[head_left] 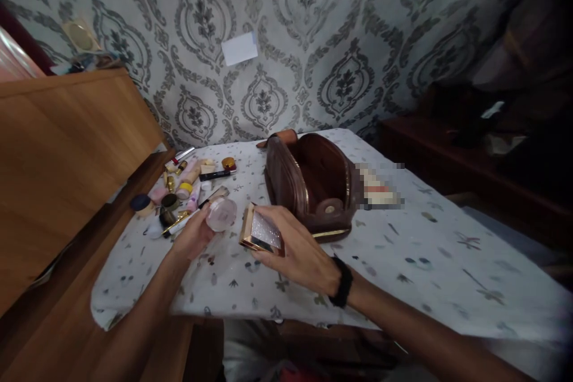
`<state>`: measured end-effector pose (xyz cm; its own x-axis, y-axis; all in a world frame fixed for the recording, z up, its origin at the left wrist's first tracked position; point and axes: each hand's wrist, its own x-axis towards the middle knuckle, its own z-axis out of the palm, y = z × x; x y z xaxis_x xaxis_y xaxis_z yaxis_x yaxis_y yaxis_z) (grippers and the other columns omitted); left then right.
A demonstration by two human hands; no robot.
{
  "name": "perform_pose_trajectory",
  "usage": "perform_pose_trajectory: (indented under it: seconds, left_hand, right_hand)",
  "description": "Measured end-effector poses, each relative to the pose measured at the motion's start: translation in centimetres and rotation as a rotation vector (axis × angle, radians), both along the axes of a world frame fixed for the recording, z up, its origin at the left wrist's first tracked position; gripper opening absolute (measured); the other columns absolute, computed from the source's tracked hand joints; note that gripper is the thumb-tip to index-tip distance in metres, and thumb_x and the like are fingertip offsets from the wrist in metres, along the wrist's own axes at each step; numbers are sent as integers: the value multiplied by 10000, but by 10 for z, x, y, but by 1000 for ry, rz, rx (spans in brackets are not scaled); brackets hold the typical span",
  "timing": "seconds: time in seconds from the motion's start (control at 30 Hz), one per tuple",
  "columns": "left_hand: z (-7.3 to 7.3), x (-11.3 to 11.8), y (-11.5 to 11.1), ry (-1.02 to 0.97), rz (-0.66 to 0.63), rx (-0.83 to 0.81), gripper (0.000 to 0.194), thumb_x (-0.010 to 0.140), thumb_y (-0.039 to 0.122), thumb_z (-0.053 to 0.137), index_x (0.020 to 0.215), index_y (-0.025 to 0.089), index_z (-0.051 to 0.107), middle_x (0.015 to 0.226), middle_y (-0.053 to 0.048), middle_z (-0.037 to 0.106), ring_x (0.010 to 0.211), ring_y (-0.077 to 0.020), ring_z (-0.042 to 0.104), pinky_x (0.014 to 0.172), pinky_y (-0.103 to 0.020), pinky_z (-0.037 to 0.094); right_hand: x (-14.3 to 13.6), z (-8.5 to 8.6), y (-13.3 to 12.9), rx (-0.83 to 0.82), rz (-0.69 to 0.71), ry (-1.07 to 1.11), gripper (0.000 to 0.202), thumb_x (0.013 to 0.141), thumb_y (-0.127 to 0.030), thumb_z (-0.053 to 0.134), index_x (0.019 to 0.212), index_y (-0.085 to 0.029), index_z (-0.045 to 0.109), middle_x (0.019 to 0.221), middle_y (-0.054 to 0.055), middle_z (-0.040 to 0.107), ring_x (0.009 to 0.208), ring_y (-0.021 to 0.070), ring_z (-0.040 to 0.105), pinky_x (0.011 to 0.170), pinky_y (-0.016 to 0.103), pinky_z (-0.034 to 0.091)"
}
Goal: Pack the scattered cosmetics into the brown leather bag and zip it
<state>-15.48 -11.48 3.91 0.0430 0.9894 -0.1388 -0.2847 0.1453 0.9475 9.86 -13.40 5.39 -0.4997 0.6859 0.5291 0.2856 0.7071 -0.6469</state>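
Note:
My left hand (194, 237) holds a round clear-lidded compact (221, 215) at its fingertips, beside the makeup pile. In my right hand (299, 250), which wears a black wristband, is a glittery box with gold edges (265, 231), gripped between thumb and fingers. Just behind that hand stands an open brown zip bag (286, 179); its dark inside shows nothing I can make out. Several makeup items lie in a loose heap to the left, among them a black tube (215, 175), a yellow-banded jar (184, 190) and a dark-lidded jar (141, 203).
A white patterned cloth (403, 274) covers the table. At the left rises a wooden panel (76, 149). Behind the table is a patterned wall with a white switch plate (240, 49). Right of the bag lies a blurred pale packet (378, 189). Dark furniture (430, 155) stands at the right.

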Motion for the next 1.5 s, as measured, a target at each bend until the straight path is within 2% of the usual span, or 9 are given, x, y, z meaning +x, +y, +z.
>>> perform_pose_trajectory:
  seconds: [0.1, 0.3, 0.5, 0.8, 1.03, 1.2, 1.3, 1.4, 1.5]
  left_hand:
    - [9, 8, -5, -208, 15, -72, 511, 927, 543, 550, 1290, 185, 564, 1034, -102, 735, 751, -199, 706, 542, -234, 510]
    - [23, 29, -9, -344, -40, -159, 642, 982, 626, 304, 1074, 96, 654, 823, -144, 731, 666, -207, 685, 596, -282, 543]
    - [30, 44, -9, -348, -122, -173, 631, 952, 649, 384, 1008, 98, 686, 784, -139, 732, 627, -193, 665, 557, -257, 510]
    - [36, 61, -11, -387, -144, -198, 649, 945, 642, 420, 1199, 90, 649, 915, -155, 746, 745, -232, 700, 605, -293, 537]
    - [35, 64, -9, -402, -131, -163, 671, 961, 641, 369, 1206, 83, 650, 939, -173, 749, 792, -260, 712, 642, -326, 548]
    - [34, 67, -8, -407, -167, -128, 671, 953, 653, 375, 1209, 97, 651, 929, -165, 750, 809, -264, 715, 676, -337, 551]
    - [37, 69, -8, -400, -148, -113, 647, 979, 618, 338, 1164, 93, 668, 898, -161, 751, 787, -252, 714, 633, -306, 539]
    - [43, 74, -9, -399, -152, -94, 706, 977, 642, 294, 1088, 69, 692, 861, -172, 749, 765, -250, 714, 580, -279, 519]
    - [52, 81, -11, -400, -177, -83, 753, 959, 680, 279, 1051, 66, 704, 848, -172, 750, 783, -259, 719, 609, -291, 537]
  right_hand:
    - [-20, -29, 5, -10, -40, -64, 619, 850, -268, 683, 1399, -195, 405, 1300, 145, 549, 1225, 302, 516, 1054, 488, 454]
    - [-44, -56, 18, 22, -105, -204, 546, 837, -236, 688, 1329, -157, 466, 1235, 170, 535, 1166, 324, 514, 1002, 492, 479]
    - [-46, -73, 25, 84, -90, -245, 387, 850, -282, 676, 1172, -132, 524, 1178, 178, 534, 1111, 319, 512, 959, 494, 493]
    - [-49, -87, 28, 169, -118, -186, 281, 840, -301, 677, 1053, -182, 538, 1076, 139, 564, 1020, 301, 533, 887, 475, 511]
    - [-49, -85, 26, 178, -138, -237, 317, 829, -290, 669, 1096, -168, 548, 1114, 164, 591, 1064, 324, 545, 912, 506, 506]
    - [-43, -78, 18, 159, -115, -231, 506, 811, -323, 698, 1246, -150, 507, 1278, 212, 565, 1198, 368, 534, 989, 565, 486]
    - [-37, -61, 8, 130, -158, -65, 477, 867, -356, 655, 1269, -165, 484, 1258, 192, 587, 1186, 339, 567, 990, 533, 508]
    - [-26, -36, -4, 111, -220, 95, 382, 922, -336, 604, 1254, -190, 485, 1240, 165, 597, 1184, 299, 580, 1000, 484, 515]
    - [-15, -11, -11, 132, -279, 162, 419, 934, -298, 593, 1318, -198, 459, 1282, 156, 584, 1215, 282, 570, 1033, 464, 495]
